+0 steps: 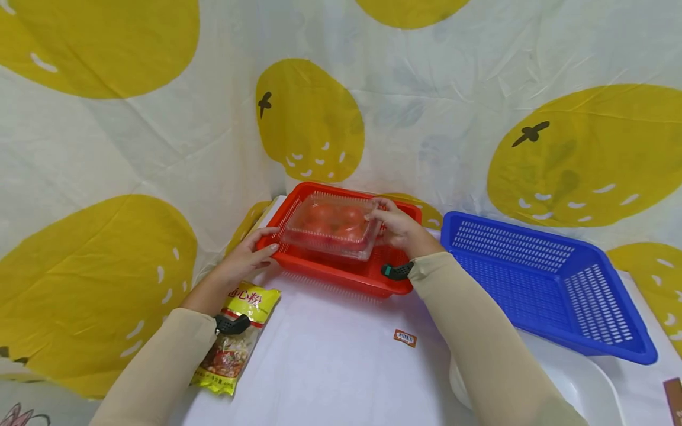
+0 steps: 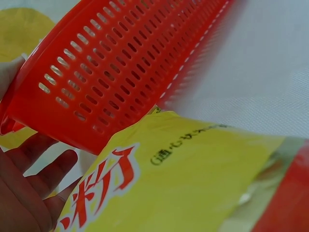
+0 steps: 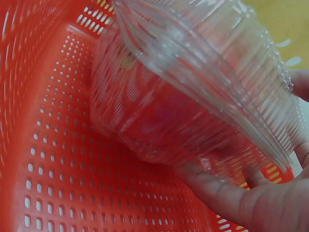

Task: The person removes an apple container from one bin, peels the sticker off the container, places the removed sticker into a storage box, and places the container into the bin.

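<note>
A clear plastic clamshell box point(image 1: 333, 228) with several round red tomatoes point(image 1: 348, 219) in it is tilted inside a red slotted basket point(image 1: 341, 272). My right hand point(image 1: 396, 228) grips the box by its right end; in the right wrist view, fingers point(image 3: 217, 193) reach under the box point(image 3: 159, 96), and its lower side hangs over the basket floor point(image 3: 72, 169). At the basket's left corner my left hand point(image 1: 250, 254) holds the rim. In the left wrist view several of its fingers point(image 2: 53, 169) lie below the rim, beside the slotted wall point(image 2: 111, 63).
A yellow food packet point(image 1: 234, 343) with red lettering lies under my left wrist. To the right stands a blue slotted basket point(image 1: 511, 302), beside a white basin point(image 1: 581, 378) partly behind my right sleeve. A small red-edged card point(image 1: 405, 338) lies on the white table point(image 1: 330, 355).
</note>
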`<state>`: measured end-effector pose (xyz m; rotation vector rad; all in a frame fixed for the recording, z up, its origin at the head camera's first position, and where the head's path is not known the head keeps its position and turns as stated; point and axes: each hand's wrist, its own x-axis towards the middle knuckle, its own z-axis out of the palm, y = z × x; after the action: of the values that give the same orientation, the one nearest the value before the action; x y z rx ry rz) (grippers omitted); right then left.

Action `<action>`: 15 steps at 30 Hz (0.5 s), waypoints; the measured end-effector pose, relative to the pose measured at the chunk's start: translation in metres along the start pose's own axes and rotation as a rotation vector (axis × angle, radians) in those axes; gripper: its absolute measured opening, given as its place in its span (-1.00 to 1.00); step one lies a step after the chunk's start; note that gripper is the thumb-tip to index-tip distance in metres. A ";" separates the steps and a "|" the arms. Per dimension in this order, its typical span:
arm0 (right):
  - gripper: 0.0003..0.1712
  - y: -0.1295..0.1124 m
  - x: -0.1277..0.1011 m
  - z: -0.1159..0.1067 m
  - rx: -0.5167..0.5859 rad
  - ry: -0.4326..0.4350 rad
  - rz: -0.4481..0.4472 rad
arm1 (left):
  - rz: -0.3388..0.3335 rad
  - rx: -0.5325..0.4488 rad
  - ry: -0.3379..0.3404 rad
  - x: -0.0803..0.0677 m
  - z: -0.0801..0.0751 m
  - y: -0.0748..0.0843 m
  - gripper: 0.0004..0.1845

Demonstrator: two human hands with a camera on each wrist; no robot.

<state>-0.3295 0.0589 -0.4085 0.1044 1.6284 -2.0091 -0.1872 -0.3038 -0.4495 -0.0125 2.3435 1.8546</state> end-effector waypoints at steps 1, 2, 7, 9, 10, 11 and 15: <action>-0.27 0.001 0.001 -0.001 -0.002 -0.002 -0.005 | 0.000 0.001 0.001 0.000 0.000 0.000 -0.34; -0.28 0.001 0.002 -0.002 -0.005 -0.003 -0.007 | 0.000 0.002 0.000 0.001 0.000 -0.001 -0.34; -0.29 0.002 0.004 -0.006 -0.025 -0.011 -0.023 | 0.010 0.005 -0.006 0.002 0.001 -0.002 -0.35; -0.26 0.002 0.004 -0.006 -0.035 -0.006 -0.024 | 0.016 0.014 -0.008 0.002 0.002 -0.003 -0.36; -0.24 0.002 0.004 -0.006 -0.040 -0.005 -0.027 | 0.016 0.016 -0.006 0.002 0.002 -0.003 -0.36; -0.22 0.002 0.004 -0.007 -0.048 -0.004 -0.032 | 0.017 0.017 -0.004 0.002 0.002 -0.003 -0.37; -0.15 0.007 0.006 -0.007 -0.143 0.000 -0.053 | 0.007 0.025 0.007 0.000 0.002 -0.005 -0.36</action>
<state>-0.3335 0.0626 -0.4185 0.0086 1.7863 -1.9231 -0.1868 -0.3029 -0.4544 -0.0084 2.3748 1.8307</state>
